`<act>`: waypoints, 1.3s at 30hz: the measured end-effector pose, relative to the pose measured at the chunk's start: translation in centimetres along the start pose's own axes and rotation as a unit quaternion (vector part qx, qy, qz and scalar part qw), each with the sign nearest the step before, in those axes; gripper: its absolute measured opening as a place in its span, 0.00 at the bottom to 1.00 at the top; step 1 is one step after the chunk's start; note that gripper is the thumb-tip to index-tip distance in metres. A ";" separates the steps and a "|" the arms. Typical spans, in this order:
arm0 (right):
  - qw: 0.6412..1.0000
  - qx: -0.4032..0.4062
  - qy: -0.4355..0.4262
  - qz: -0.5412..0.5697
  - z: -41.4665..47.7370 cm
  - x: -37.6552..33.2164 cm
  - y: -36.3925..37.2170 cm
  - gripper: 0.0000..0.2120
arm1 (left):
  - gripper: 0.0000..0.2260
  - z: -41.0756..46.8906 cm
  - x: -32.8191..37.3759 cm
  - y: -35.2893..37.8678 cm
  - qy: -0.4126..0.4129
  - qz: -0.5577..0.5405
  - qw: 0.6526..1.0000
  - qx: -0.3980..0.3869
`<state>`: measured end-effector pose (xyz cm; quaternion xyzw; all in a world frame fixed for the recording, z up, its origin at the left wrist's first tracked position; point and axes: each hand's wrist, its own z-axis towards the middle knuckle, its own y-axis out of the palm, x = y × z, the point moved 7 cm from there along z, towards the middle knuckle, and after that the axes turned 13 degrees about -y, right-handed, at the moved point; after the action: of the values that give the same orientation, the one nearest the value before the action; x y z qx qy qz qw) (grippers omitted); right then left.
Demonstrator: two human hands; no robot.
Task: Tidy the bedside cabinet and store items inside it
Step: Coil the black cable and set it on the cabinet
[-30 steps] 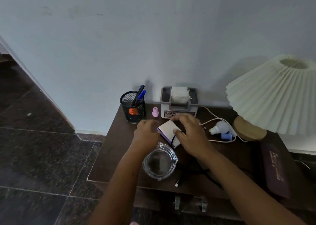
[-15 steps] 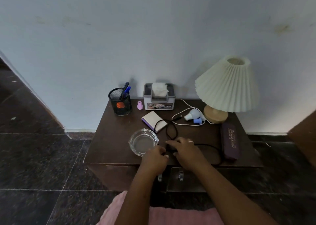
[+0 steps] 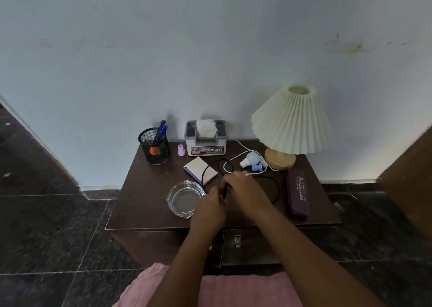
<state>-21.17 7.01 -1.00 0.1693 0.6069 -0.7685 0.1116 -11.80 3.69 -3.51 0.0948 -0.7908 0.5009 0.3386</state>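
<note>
I see the black cable (image 3: 225, 191) lying on the bench (image 3: 145, 204), a dark bedside cabinet, near the middle of its top and a little toward the front. It has no single long axis. One short stretch stands almost straight between the two hands and points away from me toward the wall. From there a strand curves left and back across the right corner of a white and purple notebook (image 3: 200, 170). A wider loop bulges right toward a dark glasses case (image 3: 299, 193) but stops short of it. The cable is thin, matte black and slack.

Both forearms reach in from the bottom of the view and meet over the cable. The left hand (image 3: 211, 205) is knuckles-up, with its fingers curled in tight on the short stretch, just beside the right rim of a glass ashtray (image 3: 171, 200). The right hand (image 3: 244, 187) arches over the same spot. It wears a ring, and its fingers are bent down and closed around the cable. I cannot see either hand's fingertips.

A pleated lamp (image 3: 292, 120) stands at the back right, a tissue box (image 3: 205, 149) at the back centre and a mesh pen holder (image 3: 155, 151) at the back left.
</note>
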 end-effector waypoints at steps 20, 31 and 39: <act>0.973 0.186 0.095 0.095 -7.6 -2.1 -7.0 0.08 | 0.12 -9.4 2.1 -4.4 -0.053 -0.521 0.825 -0.212; 0.979 0.077 0.130 0.137 -7.3 -1.3 -4.7 0.08 | 0.11 -9.2 2.9 -3.7 -0.044 -0.615 0.745 -0.255; 0.983 0.051 0.000 0.175 -4.4 -2.9 -3.5 0.14 | 0.13 -5.4 3.8 -4.9 -0.029 -0.692 0.685 -0.228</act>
<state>-19.31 12.01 2.32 0.2780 0.5282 -0.7669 0.2357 -9.88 6.71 3.93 0.5491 -0.6000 -0.0742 0.5771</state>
